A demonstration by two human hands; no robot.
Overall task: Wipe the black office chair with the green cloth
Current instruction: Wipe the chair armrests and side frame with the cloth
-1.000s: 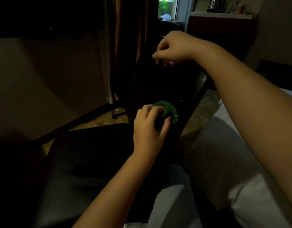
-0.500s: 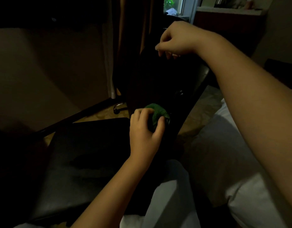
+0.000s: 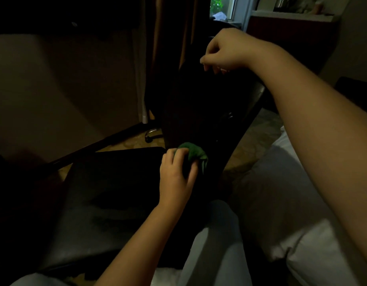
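- The left hand (image 3: 176, 178) has its fingers and thumb curled around a bunched green cloth (image 3: 194, 150), which bulges out past the fingertips.
- The cloth is pressed against the lower part of the backrest of the black office chair (image 3: 199, 104), just above where the backrest meets the seat.
- The chair's seat spreads out to the left of and below that hand.
- The right hand (image 3: 223, 51) is up at the top edge of the backrest, well above the left hand. Its fingers are curled downward.
- The backrest is very dark there, so the fingers appear to hook over the top edge, though the grip itself is hard to make out.
- White bedding (image 3: 281, 193) lies below the right forearm.
- A brown curtain (image 3: 168, 38) hangs just left of the right hand, and a bright window (image 3: 221, 7) shows above it.
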